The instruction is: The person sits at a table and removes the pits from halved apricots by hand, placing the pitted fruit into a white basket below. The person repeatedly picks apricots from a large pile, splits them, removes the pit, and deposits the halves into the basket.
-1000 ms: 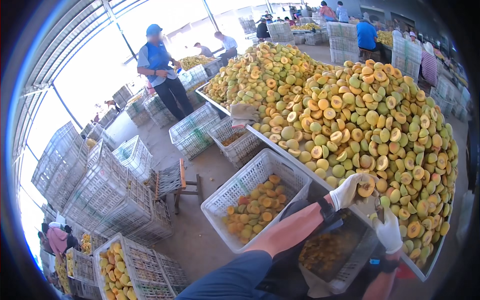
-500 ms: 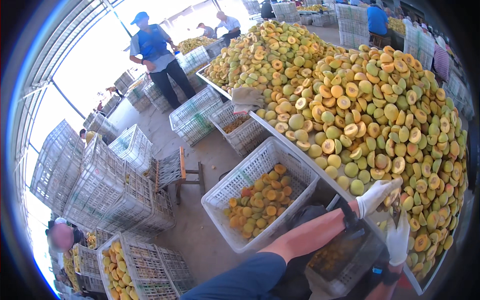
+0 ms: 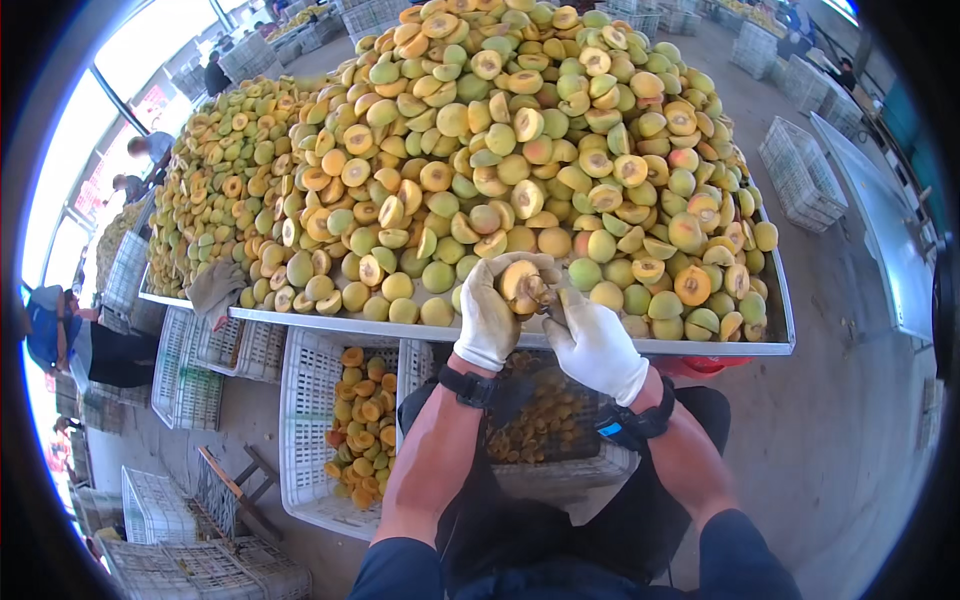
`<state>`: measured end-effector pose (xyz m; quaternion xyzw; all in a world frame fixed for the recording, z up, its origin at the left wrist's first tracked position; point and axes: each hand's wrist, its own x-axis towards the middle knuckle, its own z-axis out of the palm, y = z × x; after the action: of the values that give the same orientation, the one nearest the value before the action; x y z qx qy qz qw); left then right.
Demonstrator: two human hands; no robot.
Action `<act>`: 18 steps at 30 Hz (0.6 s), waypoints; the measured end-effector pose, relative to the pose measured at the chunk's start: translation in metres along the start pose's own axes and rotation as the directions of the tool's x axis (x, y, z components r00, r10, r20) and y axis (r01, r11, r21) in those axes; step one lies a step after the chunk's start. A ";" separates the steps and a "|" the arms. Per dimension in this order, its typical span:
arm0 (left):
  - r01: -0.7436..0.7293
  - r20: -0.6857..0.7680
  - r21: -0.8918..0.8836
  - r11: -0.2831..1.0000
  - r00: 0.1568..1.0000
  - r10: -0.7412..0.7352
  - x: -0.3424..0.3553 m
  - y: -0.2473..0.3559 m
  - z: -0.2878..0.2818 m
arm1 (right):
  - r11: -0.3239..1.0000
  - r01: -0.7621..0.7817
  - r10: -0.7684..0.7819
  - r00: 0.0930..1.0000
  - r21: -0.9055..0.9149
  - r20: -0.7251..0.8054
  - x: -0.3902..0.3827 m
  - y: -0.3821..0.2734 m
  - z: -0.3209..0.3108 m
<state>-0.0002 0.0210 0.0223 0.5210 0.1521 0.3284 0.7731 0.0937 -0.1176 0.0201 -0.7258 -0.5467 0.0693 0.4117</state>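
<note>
In front of the metal table's rim [image 3: 400,329], my gloved left hand [image 3: 485,318] is closed around a halved peach [image 3: 520,286], its cut face turned up. My gloved right hand [image 3: 598,346] pinches a small dark metal tool [image 3: 547,299] against the stone area of that half. The tool's exact shape is mostly hidden by the fingers. Beyond both hands rises a big heap of green-yellow peach halves [image 3: 480,140], some cut side up with brown stones showing.
A white crate [image 3: 305,430] of pitted orange halves stands at my left. Between my knees sits a container [image 3: 560,478] of small brown bits. A grey cloth glove [image 3: 215,288] lies on the table edge. A stool [image 3: 240,490] and crates are at lower left; people work farther off.
My view has swung right, bringing hands and heap to the middle. Both hands stay together; the peach half now shows clearly in the left one, with the right hand's tool at it.
</note>
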 end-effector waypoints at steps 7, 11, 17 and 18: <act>-0.062 -0.008 -0.027 0.998 0.998 0.062 -0.005 -0.002 0.006 | 0.999 -0.029 0.027 0.998 0.017 0.064 0.002 -0.004 -0.002; -0.045 -0.073 0.038 0.998 0.996 0.048 -0.008 -0.003 0.010 | 0.998 -0.023 0.019 0.997 0.053 0.074 0.001 -0.002 -0.001; -0.016 -0.106 0.163 0.986 0.994 0.034 -0.009 -0.005 0.012 | 1.000 -0.010 0.012 0.997 -0.018 0.079 -0.003 -0.004 0.002; -0.008 -0.111 0.143 0.990 0.994 0.024 -0.009 -0.007 0.012 | 1.000 -0.008 0.010 0.998 -0.026 0.069 -0.003 -0.004 0.004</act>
<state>0.0022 0.0053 0.0201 0.5568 0.2140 0.3518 0.7214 0.0874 -0.1181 0.0194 -0.7307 -0.5582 0.0889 0.3828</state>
